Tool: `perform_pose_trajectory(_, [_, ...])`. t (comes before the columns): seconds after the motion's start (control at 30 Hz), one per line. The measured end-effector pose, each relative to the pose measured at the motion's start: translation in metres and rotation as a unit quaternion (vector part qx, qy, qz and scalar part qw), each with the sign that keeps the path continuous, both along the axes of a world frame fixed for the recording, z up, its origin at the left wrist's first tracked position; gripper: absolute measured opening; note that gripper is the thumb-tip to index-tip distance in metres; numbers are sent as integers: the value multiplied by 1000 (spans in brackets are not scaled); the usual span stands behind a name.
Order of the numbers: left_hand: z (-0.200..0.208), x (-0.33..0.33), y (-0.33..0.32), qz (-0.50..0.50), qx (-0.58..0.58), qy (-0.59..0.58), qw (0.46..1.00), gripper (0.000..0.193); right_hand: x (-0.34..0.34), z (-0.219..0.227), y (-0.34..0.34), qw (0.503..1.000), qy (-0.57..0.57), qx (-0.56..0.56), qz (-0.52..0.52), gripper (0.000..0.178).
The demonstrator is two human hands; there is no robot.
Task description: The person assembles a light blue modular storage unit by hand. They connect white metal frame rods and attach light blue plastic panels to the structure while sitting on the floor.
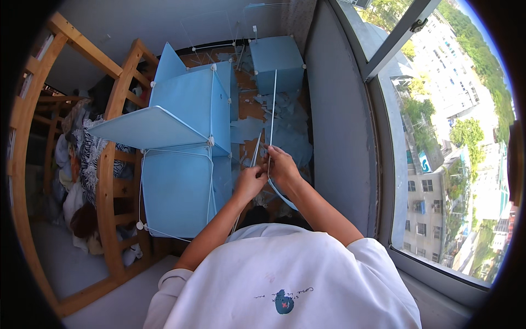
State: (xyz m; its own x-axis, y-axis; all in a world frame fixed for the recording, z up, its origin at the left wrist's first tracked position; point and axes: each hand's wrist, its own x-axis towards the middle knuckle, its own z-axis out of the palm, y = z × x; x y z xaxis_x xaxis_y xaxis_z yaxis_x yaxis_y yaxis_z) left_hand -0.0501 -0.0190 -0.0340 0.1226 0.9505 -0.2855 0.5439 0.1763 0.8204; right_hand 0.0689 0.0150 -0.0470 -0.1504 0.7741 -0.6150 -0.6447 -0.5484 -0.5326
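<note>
A long, thin white wire frame (273,104), seen nearly edge-on, rises in front of me; a pale blue strip curves from its lower end beneath my right forearm. My right hand (281,163) is closed on the frame with thumb and fingers pinched. Close beside it on the left, my left hand (250,182) is also closed, its fingers meeting the frame's lower part. Thin white strips (256,149) stick up above my left hand. What lies between the fingertips is partly hidden.
Light blue cube shelving (189,104) with white connectors stands at left, one panel (150,125) swung outward. Another blue cube (277,52) stands at the far end. Torn bluish film (285,123) litters the floor. A wooden bunk frame (109,159) is at left; a window (383,164) is at right.
</note>
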Motion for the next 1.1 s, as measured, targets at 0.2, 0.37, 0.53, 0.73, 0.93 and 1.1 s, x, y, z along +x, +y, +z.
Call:
perform_pose_trajectory(0.2, [-43, 2, -6, -6, 63, 37, 997, 16, 6, 13, -1, 999, 37, 16, 23, 27])
perform_pose_trajectory(0.37, [-55, -18, 1, 44, -43, -44, 997, 13, 20, 34, 0, 1000, 10, 7, 6, 28])
perform_pose_trajectory(0.53, [-52, -8, 2, 44, -52, -50, 996, 15, 17, 43, -4, 999, -15, 33, 21, 28])
perform_pose_trajectory(0.73, [-99, -28, -2, 51, 51, 124, 990, 16, 23, 65, -19, 999, -16, 42, 1, 30])
perform_pose_trajectory(0.93, [-109, -62, -10, 113, -27, -14, 993, 19, 52, 92, 0, 993, -60, 91, -37, 30])
perform_pose_trajectory(1.1, [-76, -19, -7, 43, 2, -131, 990, 21, 41, 91, 4, 994, -9, 102, -33, 31])
